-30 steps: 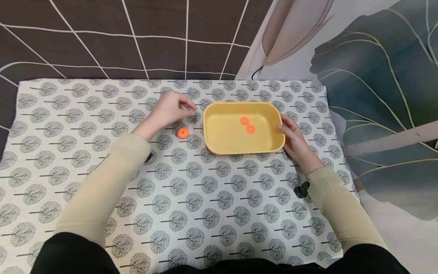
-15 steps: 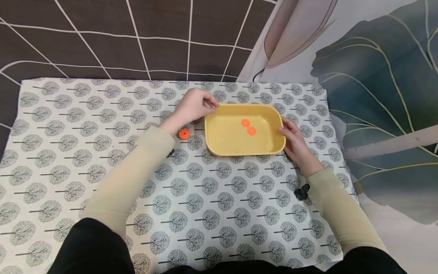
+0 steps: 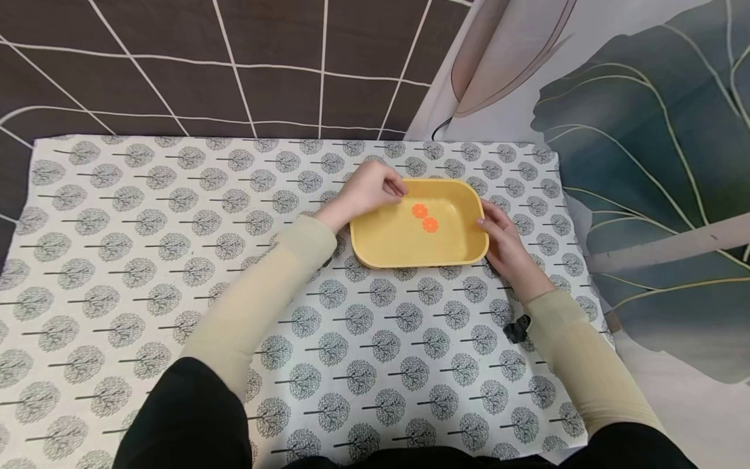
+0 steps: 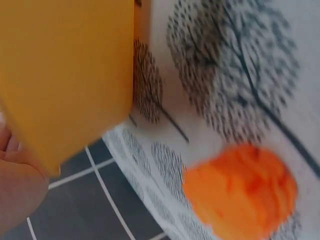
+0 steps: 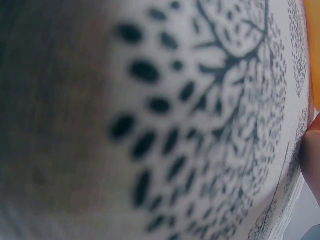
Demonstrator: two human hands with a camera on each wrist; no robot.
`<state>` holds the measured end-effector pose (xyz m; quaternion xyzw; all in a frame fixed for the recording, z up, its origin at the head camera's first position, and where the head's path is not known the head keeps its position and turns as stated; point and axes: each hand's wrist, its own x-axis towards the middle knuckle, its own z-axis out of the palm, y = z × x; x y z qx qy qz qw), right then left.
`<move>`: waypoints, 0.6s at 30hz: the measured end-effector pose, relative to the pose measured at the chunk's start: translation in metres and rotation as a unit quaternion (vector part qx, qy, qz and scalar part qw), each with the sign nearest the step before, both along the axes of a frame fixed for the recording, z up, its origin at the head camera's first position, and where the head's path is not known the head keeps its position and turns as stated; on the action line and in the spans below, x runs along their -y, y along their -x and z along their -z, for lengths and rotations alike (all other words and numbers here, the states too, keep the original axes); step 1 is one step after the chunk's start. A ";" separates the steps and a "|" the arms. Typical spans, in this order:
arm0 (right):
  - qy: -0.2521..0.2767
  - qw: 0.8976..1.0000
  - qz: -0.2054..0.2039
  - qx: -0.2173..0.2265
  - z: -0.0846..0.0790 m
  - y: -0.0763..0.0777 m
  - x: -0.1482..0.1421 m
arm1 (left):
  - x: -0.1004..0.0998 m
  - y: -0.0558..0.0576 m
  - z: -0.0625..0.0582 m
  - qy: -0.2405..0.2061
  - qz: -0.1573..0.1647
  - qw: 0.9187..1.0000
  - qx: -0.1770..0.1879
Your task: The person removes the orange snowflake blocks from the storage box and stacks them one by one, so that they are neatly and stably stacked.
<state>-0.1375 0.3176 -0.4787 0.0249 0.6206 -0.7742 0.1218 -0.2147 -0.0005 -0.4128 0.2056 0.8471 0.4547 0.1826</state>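
A yellow rectangular basin (image 3: 387, 244) stands on the patterned cloth, with two flat orange flower-shaped pieces (image 3: 430, 225) lying inside, touching each other. Over its back left part hovers my left hand (image 3: 370, 187), fingers bent toward the thumb; whether something small is between them is hidden. My right hand (image 3: 505, 241) grips the basin's right end, thumb at the rim and fingers outside. In the left wrist view, a thick round orange piece with a ridged edge (image 4: 240, 192) lies on the cloth beside the basin (image 4: 70, 70). The left arm hides that piece in the head view.
A white cloth with grey tree prints (image 3: 328, 339) covers the table. Behind its far edge rises a dark wall with white grid lines (image 3: 275, 91). Patterned curtain fabric (image 3: 644, 163) hangs at the right.
My left hand has moved right, from the cloth left of the basin to above its back left part. The left arm now covers the thick orange piece. The right hand stays put.
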 end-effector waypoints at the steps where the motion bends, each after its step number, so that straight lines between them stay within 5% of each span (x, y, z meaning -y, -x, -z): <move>1: -0.001 1.000 -0.001 -0.002 0.000 0.000 0.000 | -0.003 0.000 0.002 -0.001 0.005 1.000 -0.003; 18: -0.001 1.000 -0.006 -0.003 0.001 0.001 -0.002 | -0.034 0.000 0.024 -0.007 0.053 0.998 -0.024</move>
